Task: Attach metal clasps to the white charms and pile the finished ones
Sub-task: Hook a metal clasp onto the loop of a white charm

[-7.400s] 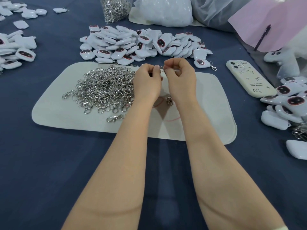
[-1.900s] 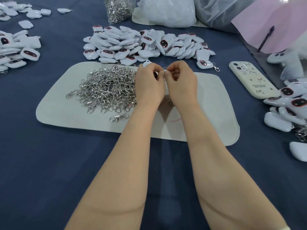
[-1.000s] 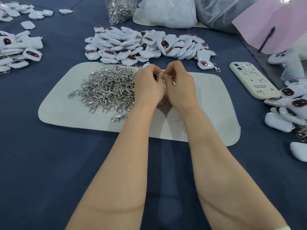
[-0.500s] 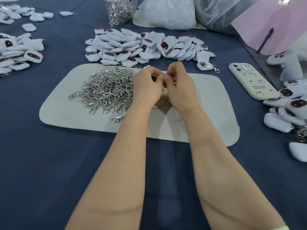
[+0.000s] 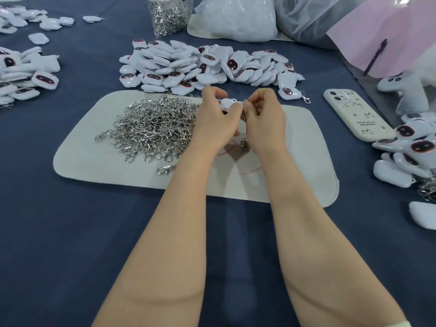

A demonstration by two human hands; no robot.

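Charm (image 5: 228,104) shows further out of gripping left hand (image 5: 213,121); right hand (image 5: 265,120) fingers (image 5: 254,100) pinch clasp (image 5: 244,103); I judge attachment unfinished.

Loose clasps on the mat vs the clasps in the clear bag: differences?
The loose clasps lie spread flat on the mat; the bagged clasps are packed in an upright clear bag. The loose clasps sit beside the left hand; the bagged clasps stand farther off, behind the charm pile. Both are silver metal.
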